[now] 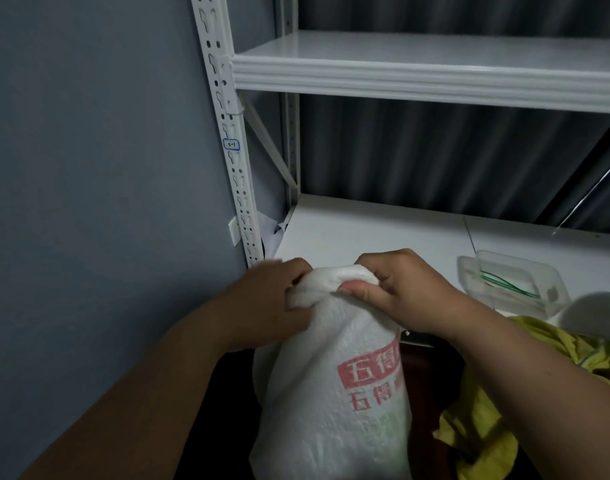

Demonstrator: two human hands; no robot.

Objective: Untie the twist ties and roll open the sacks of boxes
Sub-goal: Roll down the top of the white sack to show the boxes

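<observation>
White woven sack [334,393] with red print stands against the shelf edge [365,233], its mouth bunched between both fists: left hand [268,303] and right hand [397,292] curl tight round it. Uneven pulling could topple it, I'd guess.

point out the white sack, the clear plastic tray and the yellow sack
white sack [334,393], head view, on its front face beside the red print
clear plastic tray [539,271], head view, on its far rim
yellow sack [483,424], head view, on its crumpled fabric
</observation>
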